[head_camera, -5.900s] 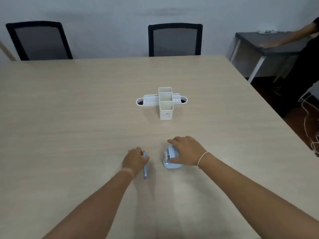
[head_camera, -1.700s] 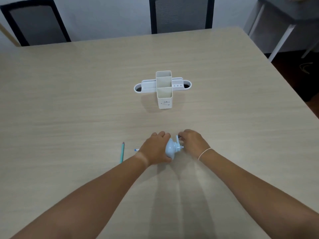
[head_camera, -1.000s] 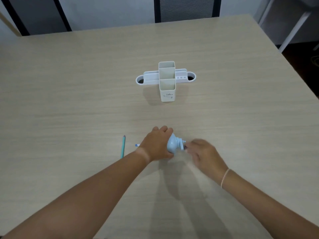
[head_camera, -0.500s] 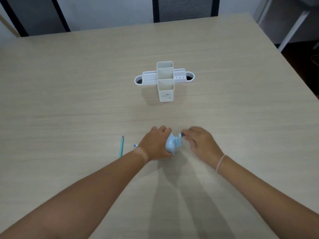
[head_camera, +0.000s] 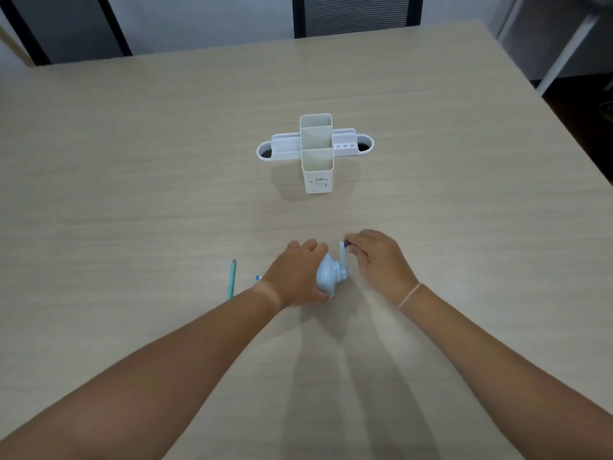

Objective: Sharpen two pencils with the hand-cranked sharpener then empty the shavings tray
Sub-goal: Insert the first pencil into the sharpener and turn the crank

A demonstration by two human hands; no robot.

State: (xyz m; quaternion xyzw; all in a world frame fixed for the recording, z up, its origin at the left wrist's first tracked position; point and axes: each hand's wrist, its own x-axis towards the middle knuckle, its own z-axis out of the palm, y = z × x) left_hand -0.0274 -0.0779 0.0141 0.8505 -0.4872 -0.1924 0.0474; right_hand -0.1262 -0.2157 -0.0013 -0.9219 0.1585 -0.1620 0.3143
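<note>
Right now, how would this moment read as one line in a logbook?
step: cranking | left hand: grips sharpener | right hand: pinches crank handle | spare pencil: lies on table

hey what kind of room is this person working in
Probably an office or meeting room. A large pale wood-look table has a mesh-backed office chair pushed up on the far side, and a white desk organizer stands mid-table. A second desk's leg shows at the top right.

sharpener body: mostly hidden by hands | second pencil: only tip visible
</note>
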